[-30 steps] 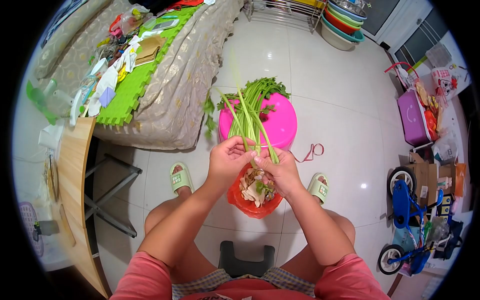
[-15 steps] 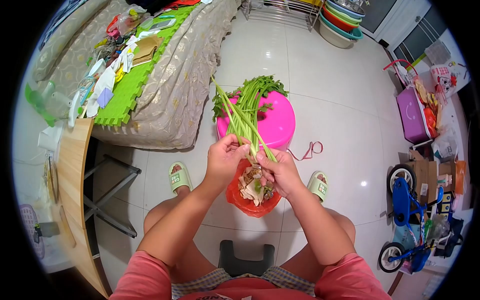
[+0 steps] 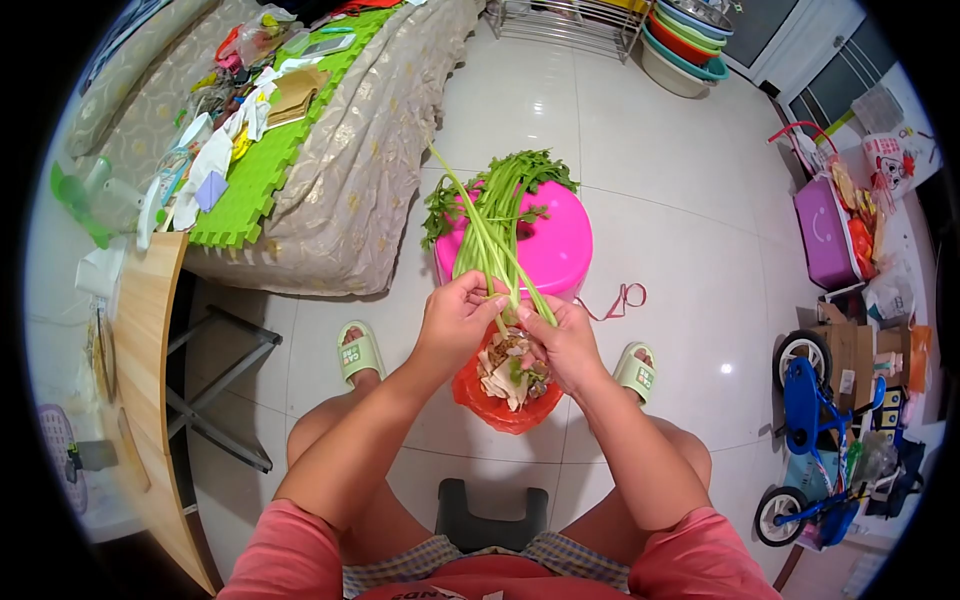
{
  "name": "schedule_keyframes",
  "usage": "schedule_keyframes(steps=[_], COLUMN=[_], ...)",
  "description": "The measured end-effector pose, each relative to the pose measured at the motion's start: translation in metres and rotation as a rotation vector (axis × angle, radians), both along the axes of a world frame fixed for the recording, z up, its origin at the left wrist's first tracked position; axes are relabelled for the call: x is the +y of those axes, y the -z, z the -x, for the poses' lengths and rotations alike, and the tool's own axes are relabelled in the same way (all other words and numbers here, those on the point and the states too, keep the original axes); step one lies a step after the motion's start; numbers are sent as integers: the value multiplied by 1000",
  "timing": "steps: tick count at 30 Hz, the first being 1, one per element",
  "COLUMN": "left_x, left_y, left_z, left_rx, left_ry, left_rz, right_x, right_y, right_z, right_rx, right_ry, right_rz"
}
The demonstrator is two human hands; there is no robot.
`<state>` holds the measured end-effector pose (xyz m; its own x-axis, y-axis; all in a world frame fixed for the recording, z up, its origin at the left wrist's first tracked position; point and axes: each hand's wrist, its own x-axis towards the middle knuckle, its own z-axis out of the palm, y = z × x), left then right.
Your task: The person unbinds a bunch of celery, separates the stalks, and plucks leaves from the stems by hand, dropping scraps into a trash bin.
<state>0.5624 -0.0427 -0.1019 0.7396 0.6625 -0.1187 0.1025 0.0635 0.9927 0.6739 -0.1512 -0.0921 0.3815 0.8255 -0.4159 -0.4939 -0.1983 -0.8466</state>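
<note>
A bunch of leafy celery lies across a pink plastic stool, its pale stalks pointing toward me. My left hand is closed around the stalks near their cut ends, with thumb and fingers pinched. Close beside it, my right hand grips a stalk at the base of the same bunch. Below both hands sits a red plastic bag, holding pale peelings and scraps with some green bits. The fingertips partly cover the stalk ends.
A cloth-covered bed or sofa with a green foam mat is at left, near a wooden table edge. Stacked basins stand at the back. A blue balance bike and a purple box line the right. A red strap lies on the floor.
The fingers of my left hand have shifted slightly on the stalks, and one stalk end now points down toward the bag. The bunch and stool are nearly unchanged.
</note>
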Motion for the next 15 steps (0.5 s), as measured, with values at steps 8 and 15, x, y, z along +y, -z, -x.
schedule_keyframes(steps=[8, 15], left_x=[-14, -11], left_y=[-17, -29], left_z=[3, 6], left_rx=[91, 86], left_ry=[44, 35], left_rz=[9, -49], right_x=[2, 1], right_y=[2, 0], right_z=[-6, -11], right_rx=[10, 14], right_ry=[-47, 5], right_rz=[-13, -32])
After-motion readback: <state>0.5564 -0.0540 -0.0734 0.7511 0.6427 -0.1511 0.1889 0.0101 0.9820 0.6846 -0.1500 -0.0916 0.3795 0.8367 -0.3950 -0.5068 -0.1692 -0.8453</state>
